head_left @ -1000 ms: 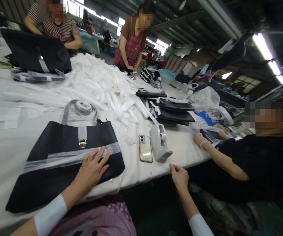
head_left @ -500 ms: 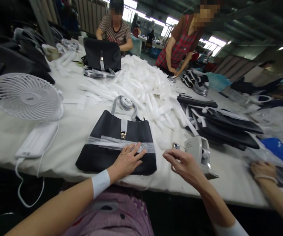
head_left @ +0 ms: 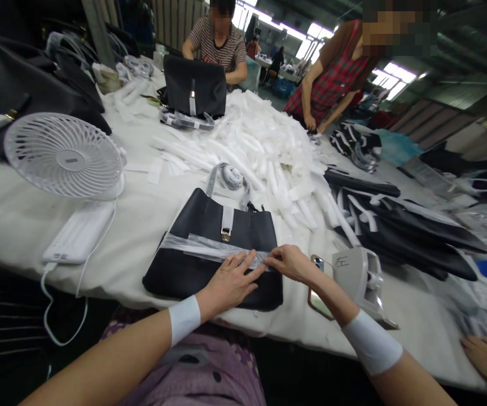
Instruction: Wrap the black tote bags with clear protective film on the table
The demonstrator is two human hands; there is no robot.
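A black handbag [head_left: 201, 248] with a gold clasp lies flat on the white table in front of me. A clear plastic strip [head_left: 196, 246] runs across its front. My left hand [head_left: 230, 285] rests flat on the bag's lower right part, fingers spread over the strip. My right hand [head_left: 289, 263] is at the bag's right edge, fingers pinched on the end of the plastic strip. Both wrists wear white bands.
A phone [head_left: 319, 293] and a tape dispenser [head_left: 359, 279] sit right of the bag. A white fan [head_left: 63, 155] and a power bank [head_left: 78, 234] lie left. White foam strips [head_left: 264, 146] are heaped behind; black bags [head_left: 404, 225] are stacked right. Two people work opposite; another person's hand [head_left: 486, 358] is bottom right.
The view swung left, bringing the fan into sight. My right hand rose from the table's edge and came to the bag's right side, closing on the strip. My left hand stayed on the bag.
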